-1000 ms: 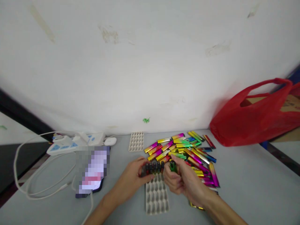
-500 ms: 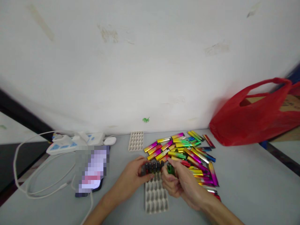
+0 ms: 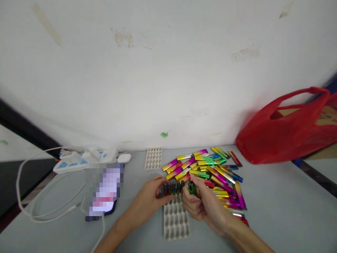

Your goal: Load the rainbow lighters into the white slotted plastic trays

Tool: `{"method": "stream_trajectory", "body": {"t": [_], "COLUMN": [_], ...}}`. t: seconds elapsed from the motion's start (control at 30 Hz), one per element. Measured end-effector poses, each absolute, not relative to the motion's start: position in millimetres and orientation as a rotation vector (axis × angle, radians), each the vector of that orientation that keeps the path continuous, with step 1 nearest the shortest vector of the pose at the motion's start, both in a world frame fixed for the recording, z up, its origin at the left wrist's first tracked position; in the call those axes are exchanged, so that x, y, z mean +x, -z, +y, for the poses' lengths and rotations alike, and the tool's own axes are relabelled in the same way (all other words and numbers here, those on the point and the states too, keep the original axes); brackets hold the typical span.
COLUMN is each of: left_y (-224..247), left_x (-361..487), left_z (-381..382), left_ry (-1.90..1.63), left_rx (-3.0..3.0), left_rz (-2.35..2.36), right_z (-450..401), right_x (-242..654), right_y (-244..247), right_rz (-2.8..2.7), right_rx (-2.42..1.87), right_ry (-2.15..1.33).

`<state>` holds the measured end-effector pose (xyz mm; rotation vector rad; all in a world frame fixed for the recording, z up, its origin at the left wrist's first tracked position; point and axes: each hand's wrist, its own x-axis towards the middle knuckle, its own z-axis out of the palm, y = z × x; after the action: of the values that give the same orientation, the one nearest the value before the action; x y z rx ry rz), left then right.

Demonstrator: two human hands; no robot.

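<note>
Your right hand (image 3: 198, 202) has a closed grip around a green lighter (image 3: 192, 189), its dark top poking up between thumb and curled fingers. You hold it just right of a row of five black-topped lighters (image 3: 173, 187), which stand upright side by side at the far end of a pale tray (image 3: 176, 225). Your left hand (image 3: 150, 193) reaches around the left end of that row, fingers behind and thumb in front; I cannot tell how firmly this grip presses on them. The tray lies on the grey worktop (image 3: 142, 240) between your forearms, and its nearer pockets are bare.

Beyond your right hand you have a loose heap of shiny lighters (image 3: 202, 163) in gold, purple, green, red and blue, some overlapping. A second pale tray (image 3: 153, 158) lies farther back, near the wall (image 3: 168, 77), left of the heap. To your left are a phone (image 3: 105, 191) with a blurred-out screen, a white power strip (image 3: 68, 166), a looped white cable (image 3: 17, 186) and a small white case (image 3: 124, 158). A red bag (image 3: 279, 137) stands at the far right.
</note>
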<state>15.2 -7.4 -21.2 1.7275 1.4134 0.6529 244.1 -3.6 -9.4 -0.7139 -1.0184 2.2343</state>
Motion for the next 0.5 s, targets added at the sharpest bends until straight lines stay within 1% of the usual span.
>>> {"method": "stream_trajectory", "body": {"t": [0.5], "left_y": [20.3], "left_x": [15.9], "left_z": [-8.4], "left_ry": [-0.65], "left_rx": [1.732], "left_rz": [1.408], "right_z": [-3.9], "right_x": [242.3], "right_y": [11.2], "right_rz": [-1.021], "right_rx": [-0.712], "right_ry": [-2.216]}}
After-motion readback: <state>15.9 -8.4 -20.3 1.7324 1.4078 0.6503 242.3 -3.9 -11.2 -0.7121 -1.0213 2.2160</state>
